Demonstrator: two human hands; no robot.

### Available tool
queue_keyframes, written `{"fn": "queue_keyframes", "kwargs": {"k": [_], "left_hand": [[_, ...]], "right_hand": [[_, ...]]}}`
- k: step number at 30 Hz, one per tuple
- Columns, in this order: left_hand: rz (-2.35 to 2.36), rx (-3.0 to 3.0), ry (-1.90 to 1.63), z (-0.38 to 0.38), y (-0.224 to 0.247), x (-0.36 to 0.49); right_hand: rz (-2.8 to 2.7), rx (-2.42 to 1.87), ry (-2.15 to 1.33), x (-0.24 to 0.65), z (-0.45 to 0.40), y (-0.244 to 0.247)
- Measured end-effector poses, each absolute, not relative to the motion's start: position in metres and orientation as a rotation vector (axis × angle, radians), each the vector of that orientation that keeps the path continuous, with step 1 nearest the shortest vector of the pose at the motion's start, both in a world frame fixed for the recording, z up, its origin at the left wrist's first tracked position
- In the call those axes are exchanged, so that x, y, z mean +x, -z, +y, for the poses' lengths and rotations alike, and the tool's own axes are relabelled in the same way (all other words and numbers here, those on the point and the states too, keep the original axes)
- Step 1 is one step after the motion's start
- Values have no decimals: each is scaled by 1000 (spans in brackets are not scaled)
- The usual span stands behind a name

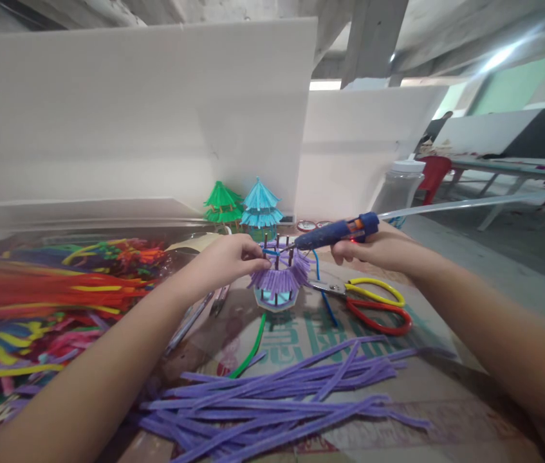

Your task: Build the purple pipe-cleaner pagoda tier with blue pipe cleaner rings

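Note:
A small pavilion model [279, 280] with a purple fringed roof, dark posts and a pale blue base stands on the cardboard. My left hand [242, 256] is closed at its left side, the fingertips against the roof and a post; a bit of blue pipe cleaner [270, 251] lies among the post tops. In my right hand [366, 249] is a dark blue glue gun [332, 233], its nozzle pointing left at the posts. A clear glue stick [470, 204] runs out of its back. Scissors [373, 301] with yellow and red handles lie just right of the model.
Purple pipe cleaners [272, 392] are spread in front. Many coloured pipe cleaners [55, 289] pile up at left. Behind stand a green pavilion model [222, 204], a light blue one [260, 204], a white board [132, 116] and a clear bottle [397, 190].

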State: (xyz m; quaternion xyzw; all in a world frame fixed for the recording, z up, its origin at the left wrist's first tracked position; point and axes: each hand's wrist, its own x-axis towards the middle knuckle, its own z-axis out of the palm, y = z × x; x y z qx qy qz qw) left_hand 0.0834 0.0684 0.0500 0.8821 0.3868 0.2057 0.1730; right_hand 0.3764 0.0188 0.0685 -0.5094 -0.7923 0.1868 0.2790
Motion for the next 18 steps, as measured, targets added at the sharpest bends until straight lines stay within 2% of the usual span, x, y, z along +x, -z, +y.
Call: {"fn": "queue_keyframes", "kwargs": {"k": [7,13,18], "left_hand": [[1169,2524,-518,55,-74,68],[1165,2369,-709,51,-85,54],[1058,2198,-815,51,-80,54]], "right_hand": [[-1777,-1345,-571,402,59,-41],[-1747,-1628,-555,407,112,-22],[-1773,-1687,-500,393,140,-5]]}}
